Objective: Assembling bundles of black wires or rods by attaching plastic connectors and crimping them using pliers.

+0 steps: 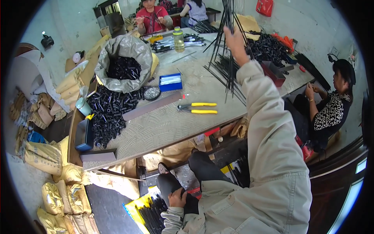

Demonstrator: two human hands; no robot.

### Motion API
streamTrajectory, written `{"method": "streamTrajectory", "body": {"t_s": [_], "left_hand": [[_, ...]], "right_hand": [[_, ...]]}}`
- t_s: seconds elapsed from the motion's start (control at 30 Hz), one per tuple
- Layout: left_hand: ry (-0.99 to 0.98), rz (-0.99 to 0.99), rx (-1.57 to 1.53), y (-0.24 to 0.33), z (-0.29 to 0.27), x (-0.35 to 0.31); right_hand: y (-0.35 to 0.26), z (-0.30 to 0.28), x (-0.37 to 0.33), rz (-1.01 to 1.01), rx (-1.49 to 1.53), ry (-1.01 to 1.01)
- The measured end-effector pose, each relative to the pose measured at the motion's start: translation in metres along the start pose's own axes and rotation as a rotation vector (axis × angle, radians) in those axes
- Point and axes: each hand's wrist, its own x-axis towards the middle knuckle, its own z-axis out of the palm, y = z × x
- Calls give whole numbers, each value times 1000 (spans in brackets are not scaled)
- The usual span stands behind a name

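1. Worktable (167, 126), grey-topped.
2. Plastic sack (145, 58), grey, of black parts; table's left.
3. Thin black rods (230, 76), upright, splayed below; right of table centre.
4. Pliers (201, 111), yellow-handled, mid-table.
5. Right hand (235, 45), raised at rods; grasp cannot be told.
6. Left hand (178, 198), slack on leg, nothing grasped.

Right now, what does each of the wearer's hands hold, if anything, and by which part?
The right hand seems to hold upright rods partway along; its exact grip is unclear. The left hand rests on a leg, nothing visible in it.
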Motion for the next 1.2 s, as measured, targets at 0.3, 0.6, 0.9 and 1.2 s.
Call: {"method": "streamTrajectory", "body": {"t_s": [0.3, 0.6, 0.9, 1.2], "left_hand": [[-54, 138, -263, 61, -48, 34], [134, 329, -807, 238, -160, 195], [-24, 111, -1363, 240, -206, 212], [-21, 88, -1355, 229, -218, 189]], "right_hand": [[-14, 10, -90, 232, 419, -459], [-174, -40, -145, 430, 795, -770], [-213, -90, -265, 659, 1098, -1112], [-215, -75, -264, 517, 1138, -1150]]}}
